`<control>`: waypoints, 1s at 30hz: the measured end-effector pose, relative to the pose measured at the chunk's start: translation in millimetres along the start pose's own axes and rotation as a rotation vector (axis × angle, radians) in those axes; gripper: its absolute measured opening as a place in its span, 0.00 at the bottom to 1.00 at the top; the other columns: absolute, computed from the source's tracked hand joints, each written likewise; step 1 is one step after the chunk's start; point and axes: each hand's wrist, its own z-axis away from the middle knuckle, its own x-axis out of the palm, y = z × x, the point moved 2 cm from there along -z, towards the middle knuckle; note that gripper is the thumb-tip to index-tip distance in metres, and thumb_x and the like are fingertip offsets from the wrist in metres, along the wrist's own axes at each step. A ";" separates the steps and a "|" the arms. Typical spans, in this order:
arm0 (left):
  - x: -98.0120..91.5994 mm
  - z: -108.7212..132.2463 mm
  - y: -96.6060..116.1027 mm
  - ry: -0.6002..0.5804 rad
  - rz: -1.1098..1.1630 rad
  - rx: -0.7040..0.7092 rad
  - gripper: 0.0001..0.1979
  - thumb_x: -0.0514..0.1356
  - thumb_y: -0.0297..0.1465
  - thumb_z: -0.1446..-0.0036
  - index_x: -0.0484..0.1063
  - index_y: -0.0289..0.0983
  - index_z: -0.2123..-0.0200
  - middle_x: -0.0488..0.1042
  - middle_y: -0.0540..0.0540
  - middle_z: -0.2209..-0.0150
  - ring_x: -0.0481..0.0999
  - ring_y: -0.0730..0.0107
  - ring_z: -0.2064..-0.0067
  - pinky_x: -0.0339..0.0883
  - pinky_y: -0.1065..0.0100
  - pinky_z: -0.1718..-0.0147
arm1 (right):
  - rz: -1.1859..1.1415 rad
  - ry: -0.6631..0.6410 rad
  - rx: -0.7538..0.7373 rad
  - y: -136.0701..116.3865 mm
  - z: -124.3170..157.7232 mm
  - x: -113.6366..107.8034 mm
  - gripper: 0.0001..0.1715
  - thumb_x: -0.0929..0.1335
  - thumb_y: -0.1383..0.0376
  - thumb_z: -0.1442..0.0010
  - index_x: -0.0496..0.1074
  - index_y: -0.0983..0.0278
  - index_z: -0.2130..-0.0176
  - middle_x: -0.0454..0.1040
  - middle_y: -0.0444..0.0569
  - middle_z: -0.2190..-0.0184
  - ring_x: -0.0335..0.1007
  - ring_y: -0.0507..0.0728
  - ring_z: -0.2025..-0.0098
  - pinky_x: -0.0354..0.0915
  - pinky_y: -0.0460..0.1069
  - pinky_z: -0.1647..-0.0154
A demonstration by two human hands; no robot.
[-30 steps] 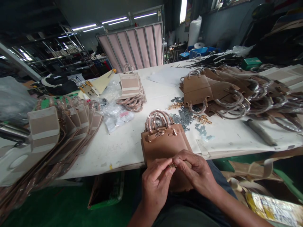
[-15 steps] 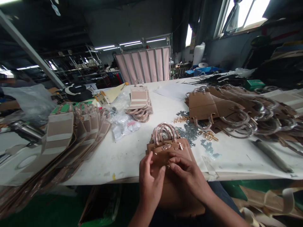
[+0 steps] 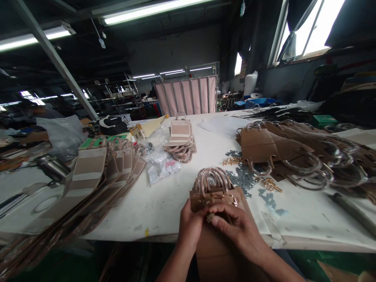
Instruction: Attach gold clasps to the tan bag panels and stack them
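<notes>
A brown handbag [image 3: 217, 250] with plastic-wrapped handles [image 3: 213, 178] leans at the table's front edge, right before me. Gold-coloured fittings [image 3: 219, 196] show on its upper part. My left hand [image 3: 189, 225] closes round the bag's left upper edge, its thumb across the front; the other fingers are mostly hidden. Between thumb and fingers of my right hand [image 3: 239, 229] is a small cluster of gold metal pieces [image 3: 210, 217], held against the bag front close to my left thumb. Their exact kind is too small to make out.
Beyond the bag lie grey metal plates [image 3: 242, 178] and gold fittings [image 3: 268, 183]. Brown bag pieces with wrapped handles [image 3: 258, 147] are heaped at right. Beige bag panels [image 3: 89, 168] are stacked at left, and more bags [image 3: 179, 133] stand behind clear plastic [image 3: 161, 168].
My left hand has moved in from half-open to close on the bag's edge, thumb beside the right fingertips. The right hand keeps its pinch. The whole view has tilted upward.
</notes>
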 end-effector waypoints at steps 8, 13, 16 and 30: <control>21.8 -4.6 25.7 -0.140 0.501 -0.503 0.26 0.71 0.47 0.42 0.80 0.34 0.49 0.84 0.35 0.54 0.82 0.41 0.47 0.75 0.49 0.47 | 0.728 0.231 -0.238 18.3 3.5 -80.4 0.09 0.69 0.58 0.28 0.79 0.57 0.52 0.75 0.53 0.38 0.68 0.66 0.34 0.64 0.63 0.33; 25.7 -9.2 20.7 -0.219 0.660 -0.633 0.29 0.72 0.43 0.42 0.76 0.37 0.41 0.84 0.35 0.53 0.83 0.39 0.49 0.74 0.45 0.45 | 0.883 0.157 -0.312 -2.8 -6.5 -83.9 0.08 0.68 0.60 0.26 0.76 0.56 0.50 0.73 0.53 0.37 0.71 0.65 0.37 0.68 0.60 0.39; 28.1 -13.1 21.9 -0.205 0.697 -0.639 0.32 0.72 0.42 0.42 0.73 0.37 0.38 0.84 0.35 0.52 0.83 0.40 0.49 0.73 0.44 0.44 | 1.017 0.081 -0.339 -14.8 -22.4 -72.0 0.08 0.66 0.61 0.25 0.74 0.58 0.50 0.76 0.55 0.39 0.72 0.67 0.38 0.65 0.63 0.40; 29.2 -17.4 -6.4 -0.161 0.712 -0.690 0.25 0.73 0.46 0.45 0.79 0.36 0.50 0.84 0.38 0.59 0.84 0.45 0.55 0.76 0.49 0.51 | 0.338 -0.072 0.275 -12.1 -18.0 -107.6 0.19 0.70 0.49 0.29 0.73 0.62 0.53 0.78 0.45 0.67 0.75 0.56 0.67 0.69 0.49 0.63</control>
